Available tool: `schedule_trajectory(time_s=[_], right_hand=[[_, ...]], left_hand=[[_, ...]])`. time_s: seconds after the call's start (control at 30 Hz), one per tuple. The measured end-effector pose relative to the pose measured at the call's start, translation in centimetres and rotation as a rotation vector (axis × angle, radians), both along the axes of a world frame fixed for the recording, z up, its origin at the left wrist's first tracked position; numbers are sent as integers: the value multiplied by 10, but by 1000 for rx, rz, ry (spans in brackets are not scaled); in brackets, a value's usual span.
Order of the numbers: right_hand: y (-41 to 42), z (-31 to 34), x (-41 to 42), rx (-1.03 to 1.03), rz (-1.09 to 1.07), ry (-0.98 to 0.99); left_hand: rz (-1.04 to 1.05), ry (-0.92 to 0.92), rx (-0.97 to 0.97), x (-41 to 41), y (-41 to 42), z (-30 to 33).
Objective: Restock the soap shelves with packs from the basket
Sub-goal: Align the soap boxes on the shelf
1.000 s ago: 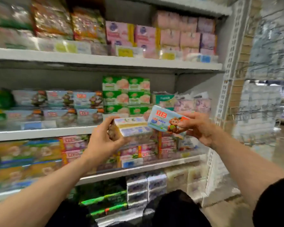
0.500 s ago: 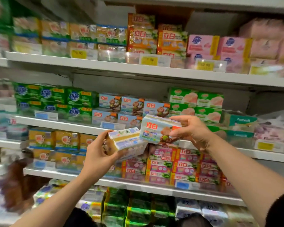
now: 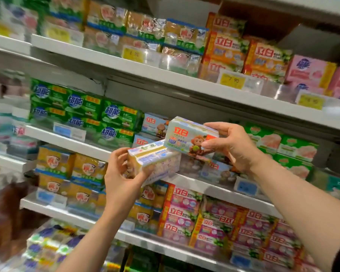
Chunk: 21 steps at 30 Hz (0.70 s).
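A: Both packs have risen toward the middle white shelf (image 3: 185, 180).

B: Right hand (image 3: 227, 146) grips the pale-blue monkey-printed soap pack (image 3: 188, 138); left hand (image 3: 119, 173) grips the yellow film-wrapped pack (image 3: 155, 161). Rigid, slippery film: hold the ends.

We take the middle shelf (image 3: 194, 183) as landmark. Before its front edge our right hand (image 3: 232, 146) holds one soap pack (image 3: 188, 138); left and lower (touching it, we think) our left hand (image 3: 120, 173) holds a second pack (image 3: 155, 163). Behind both, monkey packs (image 3: 155, 124) stand on this shelf.
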State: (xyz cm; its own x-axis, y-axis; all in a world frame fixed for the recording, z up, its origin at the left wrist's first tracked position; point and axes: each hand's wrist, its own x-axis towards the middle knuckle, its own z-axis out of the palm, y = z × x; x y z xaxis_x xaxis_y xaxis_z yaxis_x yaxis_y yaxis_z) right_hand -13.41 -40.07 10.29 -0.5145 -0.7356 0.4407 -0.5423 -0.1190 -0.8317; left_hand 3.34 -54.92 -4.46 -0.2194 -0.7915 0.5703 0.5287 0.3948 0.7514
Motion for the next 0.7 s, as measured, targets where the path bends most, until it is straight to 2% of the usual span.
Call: schedule_trajectory(time_s=[0.2,0.37,0.7], right_hand=[[-27,12,-4,-63,-67,22],[-36,23,-9,-68,-110,35],[-58,18,-21,-27,-219,61]], left_hand=[[-36,135,186,-2,-14,-11],[-112,168,301,1,-20,-11],[-156,185,345,-9,-20,-6]])
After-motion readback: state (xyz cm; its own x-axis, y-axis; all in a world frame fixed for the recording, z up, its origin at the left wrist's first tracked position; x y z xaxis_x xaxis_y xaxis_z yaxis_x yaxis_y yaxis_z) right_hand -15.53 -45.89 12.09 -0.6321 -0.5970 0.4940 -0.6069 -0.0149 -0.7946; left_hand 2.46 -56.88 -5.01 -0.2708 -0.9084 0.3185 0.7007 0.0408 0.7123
